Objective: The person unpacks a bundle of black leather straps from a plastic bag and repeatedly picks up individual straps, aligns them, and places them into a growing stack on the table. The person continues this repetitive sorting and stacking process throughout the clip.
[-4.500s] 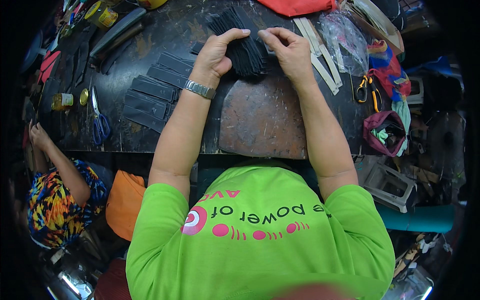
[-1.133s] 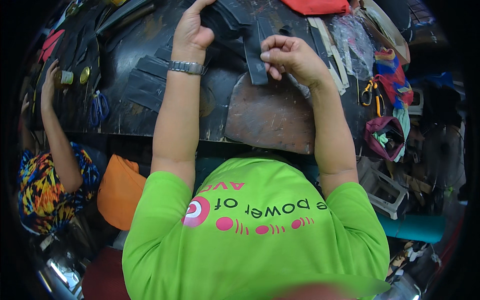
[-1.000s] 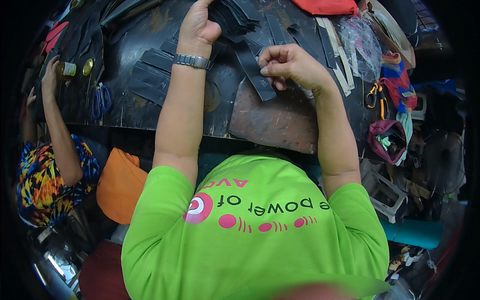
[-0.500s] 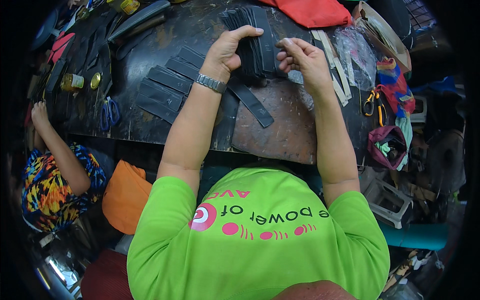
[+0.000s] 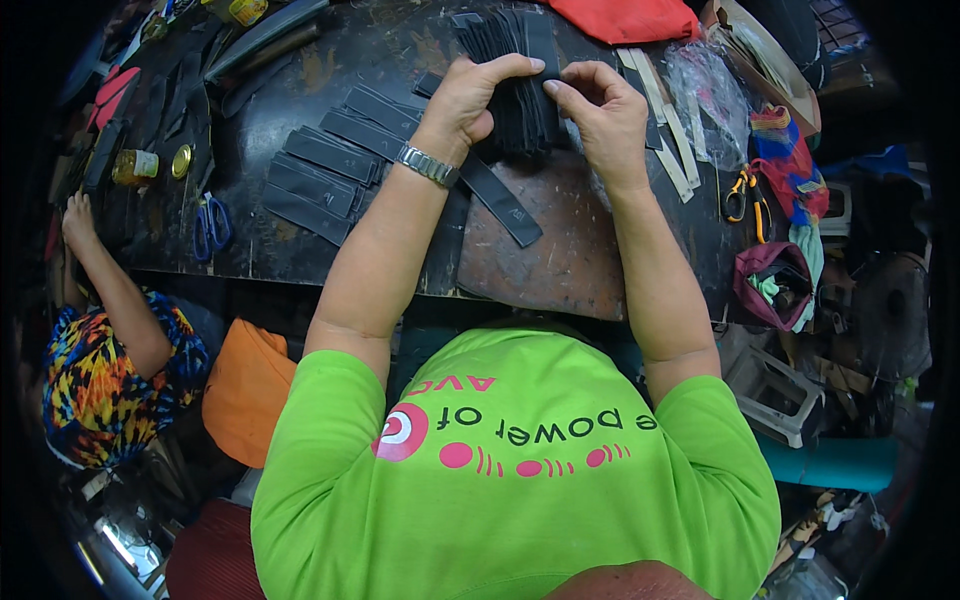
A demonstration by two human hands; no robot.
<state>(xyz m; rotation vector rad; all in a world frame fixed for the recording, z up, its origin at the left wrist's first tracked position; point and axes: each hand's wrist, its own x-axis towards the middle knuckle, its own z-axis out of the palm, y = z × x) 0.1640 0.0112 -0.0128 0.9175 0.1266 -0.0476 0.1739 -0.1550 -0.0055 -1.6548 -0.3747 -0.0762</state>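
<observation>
Above the far part of the dark table, my left hand (image 5: 468, 98) is closed round a thick stack of black strips (image 5: 515, 115), its thumb lying across the top. The strips look flat and flexible, fanned at their far ends. At the stack's right edge, my right hand (image 5: 607, 112) is curled in a pinch, thumb and forefinger tips at the edge of the top black strip (image 5: 541, 45). More black strips with pale markings (image 5: 325, 165) lie overlapped left of my left forearm. A single strip (image 5: 503, 205) rests slantwise on a worn brown board (image 5: 545, 250) below the stack.
Blue-handled scissors (image 5: 211, 228), a jar (image 5: 135, 167) and a round lid (image 5: 181, 161) are at the left, near another person's arm (image 5: 115, 285). Pale flat strips (image 5: 672, 130), clear plastic (image 5: 710, 95), orange-handled pliers (image 5: 748, 205) and a maroon pouch (image 5: 770, 285) are on the right.
My left hand and the stack have shifted slightly right. My right hand has turned, its thumb and forefinger now at the top strip's edge. The view has moved slightly.
</observation>
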